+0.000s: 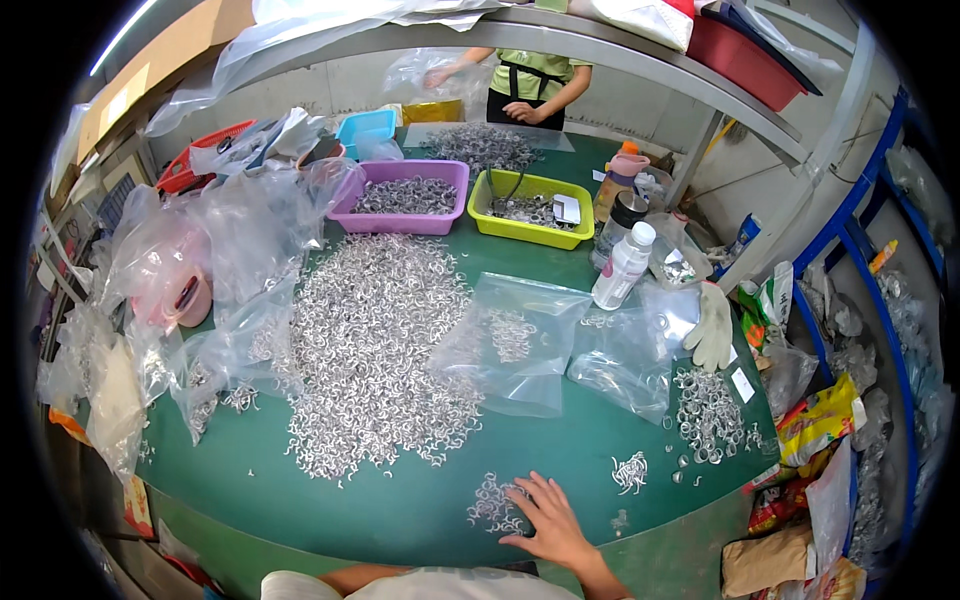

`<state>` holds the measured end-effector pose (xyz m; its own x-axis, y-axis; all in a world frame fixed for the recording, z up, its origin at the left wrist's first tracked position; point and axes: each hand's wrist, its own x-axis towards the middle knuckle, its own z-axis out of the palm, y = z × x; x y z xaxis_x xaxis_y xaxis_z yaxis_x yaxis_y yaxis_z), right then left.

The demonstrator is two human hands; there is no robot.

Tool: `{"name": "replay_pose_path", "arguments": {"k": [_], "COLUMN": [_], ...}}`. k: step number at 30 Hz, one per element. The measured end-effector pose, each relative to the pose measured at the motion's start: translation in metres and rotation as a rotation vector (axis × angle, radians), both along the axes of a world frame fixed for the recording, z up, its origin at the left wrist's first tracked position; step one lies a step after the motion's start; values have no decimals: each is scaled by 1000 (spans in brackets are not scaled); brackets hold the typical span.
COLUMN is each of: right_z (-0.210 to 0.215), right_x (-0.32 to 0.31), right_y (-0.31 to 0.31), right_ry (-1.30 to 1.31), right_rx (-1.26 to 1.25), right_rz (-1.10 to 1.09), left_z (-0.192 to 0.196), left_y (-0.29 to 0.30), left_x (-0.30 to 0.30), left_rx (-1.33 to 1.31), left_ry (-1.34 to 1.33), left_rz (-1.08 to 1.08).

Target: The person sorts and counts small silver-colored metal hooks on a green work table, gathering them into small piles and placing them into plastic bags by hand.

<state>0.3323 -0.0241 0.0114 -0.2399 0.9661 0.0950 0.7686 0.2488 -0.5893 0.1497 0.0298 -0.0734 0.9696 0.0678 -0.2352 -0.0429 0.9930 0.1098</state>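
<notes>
My right hand [548, 518] lies flat on the green table [400, 500] near the front edge, fingers spread, resting on a small cluster of silver metal hooks [492, 503]. It grips nothing. A large heap of the same silver hooks [375, 345] covers the middle of the table. A smaller bundle of hooks [630, 472] lies to the right of the hand. My left hand is not in view; only a bit of forearm shows at the bottom edge.
Clear plastic bags [520, 340] lie beside the heap, with more bags [200, 260] at the left. A purple tray [400, 195] and a yellow-green tray [530, 208] hold hooks at the back. A white bottle [622, 266], a glove [712, 325] and ring pieces [708, 412] sit right. Another person [525, 85] works opposite.
</notes>
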Motion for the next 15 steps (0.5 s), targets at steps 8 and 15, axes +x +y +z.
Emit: {"name": "replay_pose_path", "arguments": {"k": [8,15], "right_z": [-15,-5], "right_x": [-6,-3], "right_y": [-14,-29], "right_ry": [136,-30], "right_rx": [48,52], "right_rz": [-127,-129], "left_z": [2,1], "left_y": [-9,-21], "left_x": [-4,-11], "left_rx": [6,12], "left_ry": [1,1], "left_rz": [-8,-19]}}
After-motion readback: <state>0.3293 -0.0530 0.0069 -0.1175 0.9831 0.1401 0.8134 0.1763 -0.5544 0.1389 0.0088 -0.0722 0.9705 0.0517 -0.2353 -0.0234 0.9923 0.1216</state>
